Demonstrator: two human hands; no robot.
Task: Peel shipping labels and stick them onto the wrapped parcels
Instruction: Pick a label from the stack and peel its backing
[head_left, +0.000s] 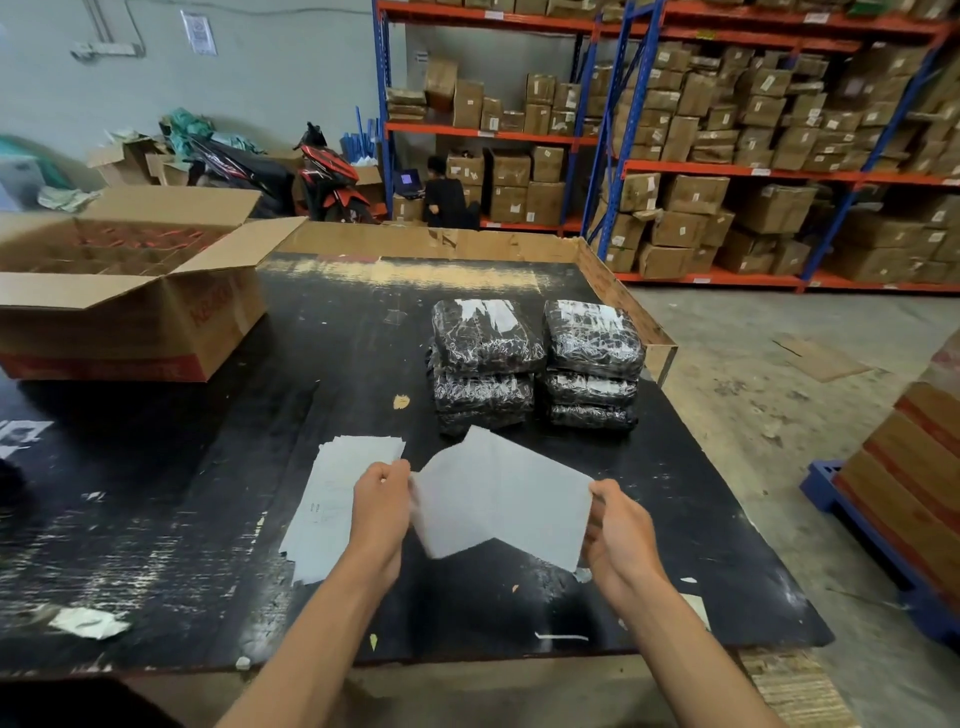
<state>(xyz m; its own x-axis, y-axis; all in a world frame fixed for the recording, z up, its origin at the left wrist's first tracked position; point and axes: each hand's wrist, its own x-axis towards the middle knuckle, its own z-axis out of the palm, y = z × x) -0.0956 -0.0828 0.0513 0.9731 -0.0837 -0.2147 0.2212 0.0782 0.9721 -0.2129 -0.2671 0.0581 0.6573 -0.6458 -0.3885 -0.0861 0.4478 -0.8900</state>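
Head view: left hand (382, 499) and right hand (615, 525) pinch an unreadable label sheet (501, 501).

Two stacks of black-wrapped parcels stand side by side on the counter (322, 364): the left stack (485, 364) shows three parcels, and the right stack (592, 364) shows three, six in all, though lower layers are hard to separate. One white label sheet (501, 501) is held up, between two hands, the left hand (382, 501) and the right hand (618, 525). One pile of loose label sheets (332, 499) lies flat; its count cannot be told. One open cardboard box (124, 291) sits at the counter's left.
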